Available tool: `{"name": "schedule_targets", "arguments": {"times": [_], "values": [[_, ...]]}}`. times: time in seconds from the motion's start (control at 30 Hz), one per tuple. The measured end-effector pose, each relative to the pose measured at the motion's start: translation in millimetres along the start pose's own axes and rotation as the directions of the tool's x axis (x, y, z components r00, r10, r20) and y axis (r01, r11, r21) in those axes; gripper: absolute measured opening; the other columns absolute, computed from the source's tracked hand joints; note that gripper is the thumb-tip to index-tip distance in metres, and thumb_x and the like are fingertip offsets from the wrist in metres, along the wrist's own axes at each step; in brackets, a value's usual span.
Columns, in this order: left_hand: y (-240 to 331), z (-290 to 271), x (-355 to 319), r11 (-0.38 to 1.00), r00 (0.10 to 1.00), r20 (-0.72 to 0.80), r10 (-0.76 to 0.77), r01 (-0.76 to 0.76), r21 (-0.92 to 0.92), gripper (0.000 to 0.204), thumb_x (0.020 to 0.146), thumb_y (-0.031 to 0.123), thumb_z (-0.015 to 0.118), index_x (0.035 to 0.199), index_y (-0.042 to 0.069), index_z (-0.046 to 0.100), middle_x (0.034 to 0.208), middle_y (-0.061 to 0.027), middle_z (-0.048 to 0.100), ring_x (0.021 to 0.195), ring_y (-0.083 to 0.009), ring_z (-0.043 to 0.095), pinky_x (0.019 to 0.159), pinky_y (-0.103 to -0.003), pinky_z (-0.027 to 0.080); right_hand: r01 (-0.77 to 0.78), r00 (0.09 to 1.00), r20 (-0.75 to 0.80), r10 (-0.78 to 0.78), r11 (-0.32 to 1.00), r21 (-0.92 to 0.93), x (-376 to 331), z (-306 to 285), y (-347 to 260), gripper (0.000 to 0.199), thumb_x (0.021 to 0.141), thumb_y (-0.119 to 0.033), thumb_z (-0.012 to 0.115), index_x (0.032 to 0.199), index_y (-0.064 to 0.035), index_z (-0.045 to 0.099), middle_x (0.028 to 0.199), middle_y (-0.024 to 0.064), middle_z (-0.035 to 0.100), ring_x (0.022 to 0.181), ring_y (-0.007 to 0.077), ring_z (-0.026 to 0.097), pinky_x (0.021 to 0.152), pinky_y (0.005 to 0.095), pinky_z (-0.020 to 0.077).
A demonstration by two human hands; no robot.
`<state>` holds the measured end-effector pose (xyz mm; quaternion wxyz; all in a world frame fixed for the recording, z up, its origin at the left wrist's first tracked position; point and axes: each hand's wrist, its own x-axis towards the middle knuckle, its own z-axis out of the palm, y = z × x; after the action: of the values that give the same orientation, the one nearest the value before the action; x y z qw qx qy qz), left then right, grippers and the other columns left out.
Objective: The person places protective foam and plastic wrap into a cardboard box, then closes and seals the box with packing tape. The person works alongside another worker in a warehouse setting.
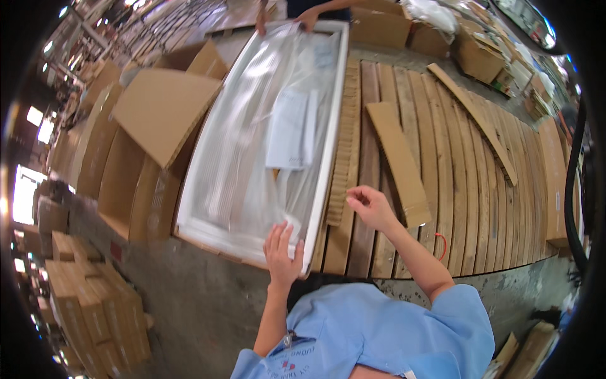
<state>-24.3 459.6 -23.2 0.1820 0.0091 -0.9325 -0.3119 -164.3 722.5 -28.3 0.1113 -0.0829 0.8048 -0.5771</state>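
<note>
A long shallow carton with a white foam rim (339,95) lies in front of me, its contents under clear plastic film (243,126). White printed sheets (287,136) rest on the film. My left hand (283,258) has its fingers spread on the near end of the packed carton, by the foam edge. To the right of the carton, my right hand (374,210) hovers over the wooden slats, fingers curled toward the thumb, with nothing visible in them. Close beside it runs a corrugated cardboard strip (344,151). At the far end, another person's hands (307,19) touch the carton.
The slatted wooden table (467,208) carries a flat cardboard piece (401,167), a long narrow strip (476,123) and a red loop (444,245). An open cardboard box (158,126) stands against the carton's left side. Stacked cartons (95,303) sit on the floor at left.
</note>
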Motion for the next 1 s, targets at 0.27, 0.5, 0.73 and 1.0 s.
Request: {"name": "schedule_targets", "arguments": {"times": [0.27, 0.5, 0.73, 1.0], "values": [[-169, -114, 24, 0.997, 0.912, -0.409, -0.04, 0.065, 0.048, 0.056, 0.085, 0.01, 0.077, 0.137, 0.0, 0.059, 0.143, -0.0186, 0.059, 0.133, -0.0412, 0.052, 0.116, -0.052, 0.036, -0.329, 0.896, 0.383, 0.225, 0.915, 0.234, 60, 198, -102, 0.059, 0.104, -0.035, 0.065, 0.144, 0.0069, 0.052, 0.135, 0.0136, 0.063, 0.123, 0.0203, 0.058, 0.108, 0.0337, 0.0441], [-228, -144, 53, 1.0, 0.998, 0.06, 0.022, -0.022, 0.009, 0.084, 0.076, 0.035, 0.088, 0.146, 0.005, 0.053, 0.15, -0.017, 0.052, 0.14, -0.0368, 0.046, 0.116, -0.054, 0.033, -0.476, 0.879, 0.254, 0.402, 0.756, 0.449, 94, 321, -112, 0.078, 0.089, -0.048, 0.08, 0.134, 0.0098, 0.054, 0.127, 0.0175, 0.064, 0.114, 0.0242, 0.062, 0.096, 0.0385, 0.0481], [-230, -147, 59, 0.985, 0.981, 0.099, 0.165, -0.168, 0.026, 0.075, 0.076, 0.039, 0.087, 0.141, 0.012, 0.061, 0.154, -0.0136, 0.051, 0.145, -0.0364, 0.042, 0.116, -0.052, 0.032, -0.336, 0.93, 0.048, 0.365, 0.787, 0.517, 97, 322, -100, 0.069, 0.086, -0.035, 0.086, 0.131, 0.0088, 0.058, 0.116, 0.0138, 0.07, 0.1, 0.0239, 0.07, 0.087, 0.0391, 0.0579], [-185, -146, 73, 0.815, 0.972, -0.234, 0.022, -0.153, -0.559, 0.054, 0.088, 0.028, 0.077, 0.134, 0.004, 0.062, 0.15, -0.0222, 0.05, 0.144, -0.038, 0.04, 0.117, -0.053, 0.032, -0.263, 0.906, -0.198, 0.373, 0.865, 0.426, 68, 92, -189, 0.058, 0.099, -0.044, 0.068, 0.136, 0.0004, 0.062, 0.12, 0.0128, 0.071, 0.103, 0.0214, 0.072, 0.094, 0.0381, 0.0584]]}}
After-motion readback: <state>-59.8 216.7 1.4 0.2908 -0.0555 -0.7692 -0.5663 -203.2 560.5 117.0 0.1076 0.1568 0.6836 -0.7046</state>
